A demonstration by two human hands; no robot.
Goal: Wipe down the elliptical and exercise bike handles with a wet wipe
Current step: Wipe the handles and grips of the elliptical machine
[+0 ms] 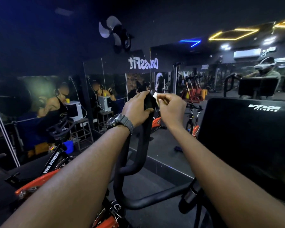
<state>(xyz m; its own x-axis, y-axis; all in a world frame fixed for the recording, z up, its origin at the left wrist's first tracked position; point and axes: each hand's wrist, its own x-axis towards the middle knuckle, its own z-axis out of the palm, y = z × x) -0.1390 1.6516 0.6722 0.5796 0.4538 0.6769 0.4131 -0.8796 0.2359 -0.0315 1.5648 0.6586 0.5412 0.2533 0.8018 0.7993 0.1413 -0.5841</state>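
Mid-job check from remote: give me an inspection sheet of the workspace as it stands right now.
Surface: dark gym floor below the machines.
Job's things: black handle rises between the arms; small white wipe at its top end.
Clutter: blue object on the floor; blue cup on the orange bike to the left.
Grippers: left hand, with a wristwatch, grips the handle top; right hand pinches the wipe.
Cables: cord hanging by a white appliance at the left.
Surroundings: mirror wall, wall fan, black console on the right.
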